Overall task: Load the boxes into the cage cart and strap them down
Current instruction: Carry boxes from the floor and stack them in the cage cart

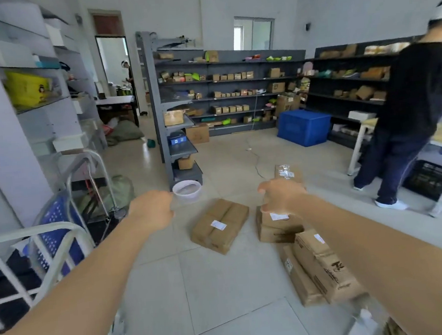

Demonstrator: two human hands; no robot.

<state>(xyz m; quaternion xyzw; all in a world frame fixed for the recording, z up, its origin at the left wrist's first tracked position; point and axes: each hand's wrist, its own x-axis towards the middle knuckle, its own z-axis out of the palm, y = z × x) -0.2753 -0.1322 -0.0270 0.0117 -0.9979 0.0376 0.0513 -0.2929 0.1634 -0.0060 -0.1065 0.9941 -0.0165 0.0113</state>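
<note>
Status: early, loading barely begun as far as I can judge.

- All cartons in view sit on the pale tiled floor [224, 286], none in the cart.
- Flat brown cardboard box with white label [219, 227]: mid-floor, lying alone.
- Stack of two brown cardboard boxes [275, 229]: just beside it, towards the right.
- Two long brown cardboard cartons [325, 267]: leaning together, nearer the floor's front-right.
- Small taped brown box [288, 174]: beyond the stack.
- White tubular-metal cage cart [32, 235]: at the floor's left edge, partly out of frame. No brown box visible inside. Blue perforated plastic panel [52, 228] against it.
- Right hand [283, 196]: fingers spread wide, bent down over the top of the stack. Contact unclear, no grip.
- Left hand [152, 211]: fingers curled in, nothing visible in them, between cart and flat box.
- No strap that I can pick out.

Left to do: every box, then strapping. The stack's top box looks like the next pick.
</note>
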